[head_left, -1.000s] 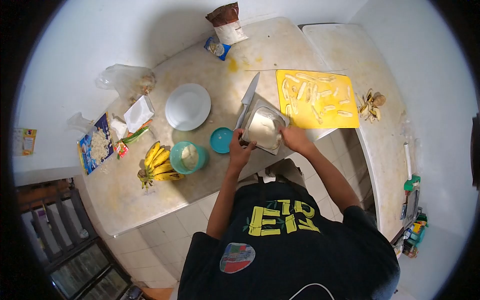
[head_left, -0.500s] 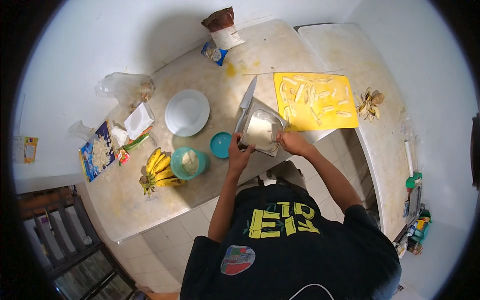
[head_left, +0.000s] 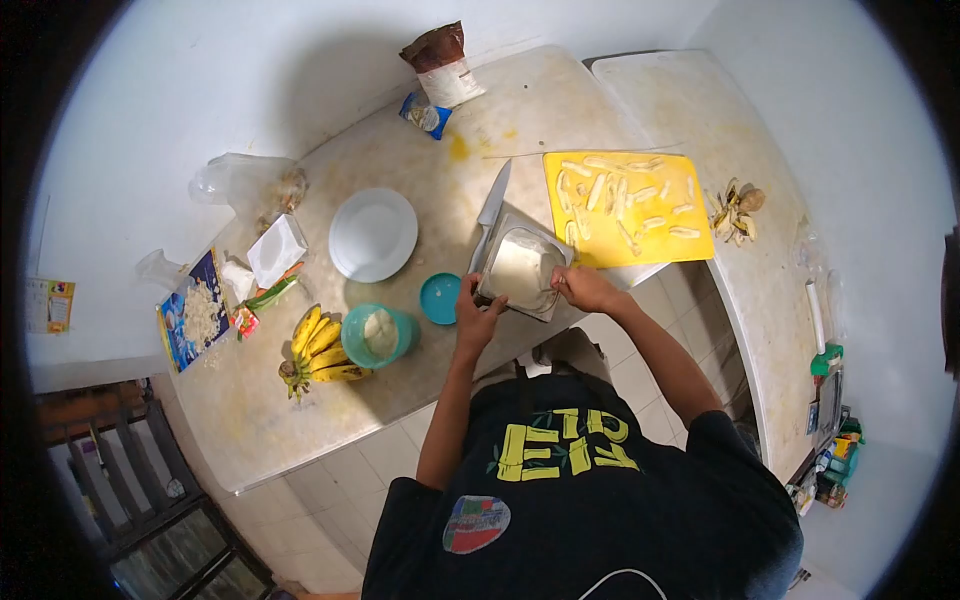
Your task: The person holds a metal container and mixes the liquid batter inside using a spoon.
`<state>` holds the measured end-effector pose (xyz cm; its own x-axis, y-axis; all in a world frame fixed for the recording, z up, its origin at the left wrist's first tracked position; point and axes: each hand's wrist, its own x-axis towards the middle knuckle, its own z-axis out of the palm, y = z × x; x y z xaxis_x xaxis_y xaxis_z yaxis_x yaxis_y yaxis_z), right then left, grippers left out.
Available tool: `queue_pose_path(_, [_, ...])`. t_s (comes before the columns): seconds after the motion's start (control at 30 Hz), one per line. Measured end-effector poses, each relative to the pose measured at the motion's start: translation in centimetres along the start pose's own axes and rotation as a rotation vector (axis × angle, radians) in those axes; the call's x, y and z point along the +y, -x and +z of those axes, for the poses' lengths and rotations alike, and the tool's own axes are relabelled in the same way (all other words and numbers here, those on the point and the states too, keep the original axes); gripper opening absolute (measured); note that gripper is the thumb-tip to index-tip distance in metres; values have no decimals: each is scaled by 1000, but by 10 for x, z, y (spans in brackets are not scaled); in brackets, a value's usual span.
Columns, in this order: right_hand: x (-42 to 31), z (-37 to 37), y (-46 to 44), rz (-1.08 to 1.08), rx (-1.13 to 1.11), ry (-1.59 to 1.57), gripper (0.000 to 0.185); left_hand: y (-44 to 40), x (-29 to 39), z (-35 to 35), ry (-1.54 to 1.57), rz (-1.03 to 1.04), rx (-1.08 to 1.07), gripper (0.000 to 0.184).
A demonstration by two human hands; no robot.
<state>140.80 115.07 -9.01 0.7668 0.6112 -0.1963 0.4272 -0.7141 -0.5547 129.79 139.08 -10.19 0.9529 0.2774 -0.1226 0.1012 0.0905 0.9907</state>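
A square metal pan [head_left: 513,222] with pale, creamy batter [head_left: 515,264] sits near the table's front edge. My left hand [head_left: 478,312] is closed on its near left rim, thumb on top. At the right side, my right hand [head_left: 585,288] is closed in a pinch on what looks like a spoon [head_left: 549,274], dipped in the batter; its shape is mostly hidden. A knife [head_left: 493,200] lies just left of the pan. The yellow cutting board [head_left: 690,245], covered with several peeled banana slices [head_left: 622,195], is behind and to the right.
Left of my hands are a turquoise lid [head_left: 440,298], a turquoise tub [head_left: 408,338] with pale contents, bananas [head_left: 322,345] and a white plate [head_left: 373,234]. Banana peels [head_left: 738,212] lie far right. Two packets, a brown-and-white bag [head_left: 445,70] and a blue one [head_left: 426,116], stand at the back.
My right hand has shifted slightly right and down at the pan's edge. My left hand keeps its hold on the rim. The whole view has tipped slightly.
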Motion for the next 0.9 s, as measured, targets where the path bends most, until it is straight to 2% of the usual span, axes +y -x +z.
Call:
queue_pose_path(0.03, [5,3,-2,-52,11,-93,17,2,4,0,27,-28,3,44])
queue_pose_path(0.13, [-21,-16,0,212,-9,307,18,3,9,0,40,-30,-11,44])
queue_pose_path(0.23, [-11,-6,1,-39,-68,67,17,-2,8,2,15,-3,-17,45])
queue_pose_path(0.33, [-16,-7,0,138,236,21,16,-2,10,1,-19,-2,-11,45])
queue_pose_path(0.43, [-4,2,1,44,-65,160,16,1,19,3,26,-34,21,44])
queue_pose_path(0.53, [-5,2,2,-14,285,-206,16,0,14,2,23,-28,-3,43])
queue_pose_path(0.63, [-7,-2,8,45,56,213,22,1,12,2,11,-31,-11,42])
queue_pose_path(0.73, [2,3,0,0,36,-4,20,0,10,5,45,-14,-34,43])
queue_pose_path(0.83, [-6,-1,5,175,90,201,15,2,11,5,59,-51,-11,43])
queue_pose_path(0.9, [-4,-3,7,27,4,92,15,4,13,3,31,-45,-26,43])
